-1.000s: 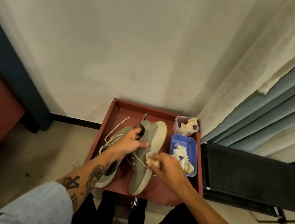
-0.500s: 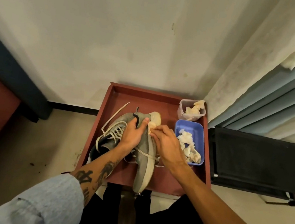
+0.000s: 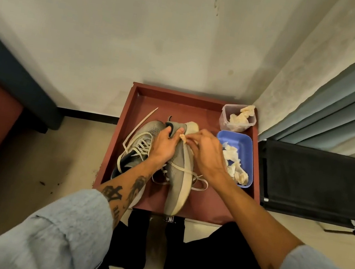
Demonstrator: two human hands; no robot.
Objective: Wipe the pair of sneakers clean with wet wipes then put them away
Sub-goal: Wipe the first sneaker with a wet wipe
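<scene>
Left hand: your left hand (image 3: 162, 148) is gripping the grey sneaker (image 3: 178, 177) at its heel collar, its fingers curling over the rim of the opening.
Right hand: your right hand (image 3: 206, 153) is pinching a crumpled wet wipe (image 3: 182, 138) in its bent fingers and pressing it against the sneaker's heel end, just beside your left hand.
Grey sneaker: it is standing on its side near the middle of the red surface (image 3: 177, 103), with the heel pointing to 12 o'clock, the toe reaching the 6 o'clock edge and the pale sole facing 3 o'clock. Its loose laces are trailing toward 3 o'clock.
Second sneaker: the second sneaker (image 3: 140, 149) is lying at 9 o'clock, touching the held one and partly hidden under your left forearm. One lace is stretching toward 11 o'clock.
Blue tub: the blue tub (image 3: 246, 143) is sitting at 3 o'clock, holding crumpled wipes.
Clear tub: the clear tub (image 3: 225, 118) is sitting in the 1 o'clock corner, also holding wipes.
Beyond the surface: a black frame (image 3: 319, 181) is standing off the 3 o'clock edge, under a curtain (image 3: 345, 80).
</scene>
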